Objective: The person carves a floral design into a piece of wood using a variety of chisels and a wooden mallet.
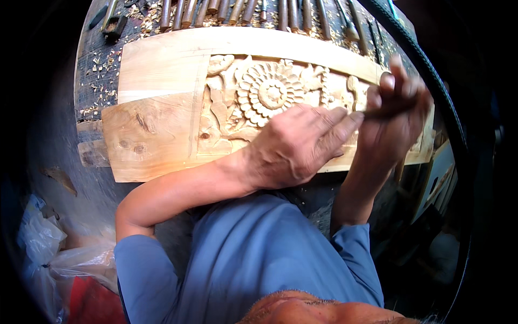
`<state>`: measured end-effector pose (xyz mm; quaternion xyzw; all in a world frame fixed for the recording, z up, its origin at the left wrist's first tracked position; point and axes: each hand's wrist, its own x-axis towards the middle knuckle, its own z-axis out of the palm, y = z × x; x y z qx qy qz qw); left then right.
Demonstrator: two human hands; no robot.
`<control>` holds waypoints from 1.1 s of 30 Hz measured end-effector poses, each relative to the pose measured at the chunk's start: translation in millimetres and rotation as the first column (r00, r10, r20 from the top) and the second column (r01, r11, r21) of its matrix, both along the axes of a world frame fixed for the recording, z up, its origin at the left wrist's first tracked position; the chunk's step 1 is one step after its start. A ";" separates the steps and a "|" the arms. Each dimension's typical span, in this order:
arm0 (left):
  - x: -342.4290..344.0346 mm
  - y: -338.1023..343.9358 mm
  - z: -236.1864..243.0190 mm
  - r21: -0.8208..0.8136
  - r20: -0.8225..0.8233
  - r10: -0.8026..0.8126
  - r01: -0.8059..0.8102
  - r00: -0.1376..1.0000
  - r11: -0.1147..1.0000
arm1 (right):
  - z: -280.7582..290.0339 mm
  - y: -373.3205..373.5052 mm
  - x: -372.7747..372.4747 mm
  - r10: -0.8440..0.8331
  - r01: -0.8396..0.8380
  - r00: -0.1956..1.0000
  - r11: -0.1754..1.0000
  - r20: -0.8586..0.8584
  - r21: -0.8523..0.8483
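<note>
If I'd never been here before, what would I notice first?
Probably the big, round, pale wooden flower carved near the middle of the long, pale wooden board. Below and right of it, the bare left hand and right hand are close together. Brown wooden tool handles line the top.

Long pale-yellow wooden board (202,105), relief-carved: flat, carved face up, running left to right on dark worn bench (86,81). Left end plain, knotted, thin lines drawn. Layered round flower (270,94) with leaf shapes about it. Slim dark object (393,109): motion-blurred, kind unclear, in right hand (399,116), one end near left hand (297,141).
</note>
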<state>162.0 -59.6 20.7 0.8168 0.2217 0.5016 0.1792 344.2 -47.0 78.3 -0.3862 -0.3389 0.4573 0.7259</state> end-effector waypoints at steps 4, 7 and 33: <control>-50.1 41.3 20.7 -0.186 -0.055 0.116 -0.124 0.992 0.975 | -8.7 56.4 -2.7 0.240 -0.235 0.951 0.971 -0.195 0.047; -90.0 91.2 25.2 -0.712 -0.001 -0.002 0.001 1.000 0.702 | -19.7 90.4 -41.7 0.264 -0.293 0.887 0.956 -0.378 -0.019; -114.4 116.6 -9.0 -0.861 0.242 -0.238 0.321 0.941 0.393 | -52.2 98.5 -108.1 0.392 -0.470 0.649 0.881 -0.652 0.061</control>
